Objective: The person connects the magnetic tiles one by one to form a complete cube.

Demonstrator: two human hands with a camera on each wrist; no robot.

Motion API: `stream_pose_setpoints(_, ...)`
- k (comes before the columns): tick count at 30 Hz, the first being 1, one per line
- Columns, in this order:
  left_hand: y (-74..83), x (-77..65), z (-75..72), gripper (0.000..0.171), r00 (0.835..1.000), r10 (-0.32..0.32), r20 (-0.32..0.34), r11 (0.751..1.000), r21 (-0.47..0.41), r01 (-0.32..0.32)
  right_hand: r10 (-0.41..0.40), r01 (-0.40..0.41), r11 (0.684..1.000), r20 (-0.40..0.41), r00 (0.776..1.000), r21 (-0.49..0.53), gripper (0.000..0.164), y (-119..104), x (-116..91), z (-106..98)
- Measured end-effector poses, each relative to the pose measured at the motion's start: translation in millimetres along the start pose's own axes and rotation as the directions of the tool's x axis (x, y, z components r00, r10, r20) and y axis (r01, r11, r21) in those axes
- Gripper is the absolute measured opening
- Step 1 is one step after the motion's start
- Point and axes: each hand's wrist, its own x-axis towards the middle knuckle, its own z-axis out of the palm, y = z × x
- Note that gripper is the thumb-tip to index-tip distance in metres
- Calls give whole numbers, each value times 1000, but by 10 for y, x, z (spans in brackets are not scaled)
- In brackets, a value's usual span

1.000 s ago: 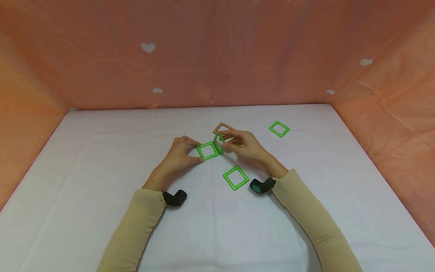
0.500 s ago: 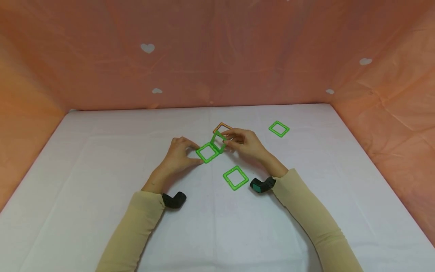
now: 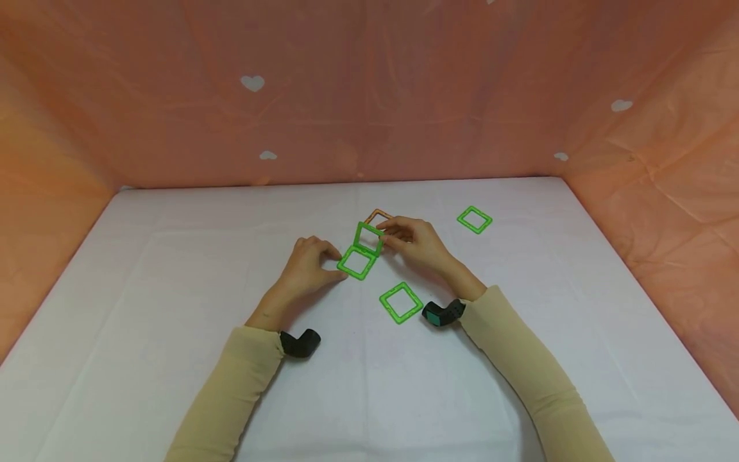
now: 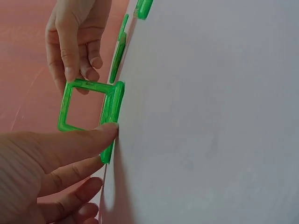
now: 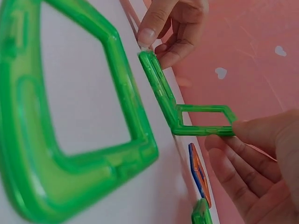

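Head camera's up high, facing forward and down across the table point(image 3: 144, 289); both wrist cameras point(image 3: 301, 344) point(image 3: 443, 314) sit low, close, tipped sideways, sharing the joined green squares point(image 3: 365, 250) from opposite sides.

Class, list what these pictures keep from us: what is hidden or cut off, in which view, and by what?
Head view: part of the orange square is hidden behind the right hand.
Left wrist view: a corner of the pinched green square is hidden behind the left hand's thumb.
Right wrist view: the large near green frame is cut off by the left and top edges; another green piece, by the bottom edge.
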Motion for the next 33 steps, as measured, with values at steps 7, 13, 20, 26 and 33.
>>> stream_pose_setpoints(7, 2, -1, 23, 28, 999, 34, -11, 999, -3, -34, 9, -9, 1000, 17, 1000, 15, 26, 30, 22, 8)
stream_pose_setpoints(13, 32, -12, 39, 26, 998, 70, -7, 997, -12, -70, 24, -24, 1000, 6, 1000, 10, 25, 21, 27, 26)
stream_pose_setpoints(20, 48, -7, 61, 26, 998, 65, 1, 998, -13, -65, 28, -28, 999, 3, 1000, -33, 25, 35, 34, 51)
stream_pose_setpoints(26, 72, -10, 73, 27, 999, 38, 19, 999, -17, -37, 49, -49, 997, 0, 999, -55, 24, 38, 44, 50)
stream_pose_setpoints(33, 96, -16, 74, 30, 1000, 3, 21, 1000, -17, -3, 57, -56, 997, 8, 998, -60, 24, 38, 70, 61)
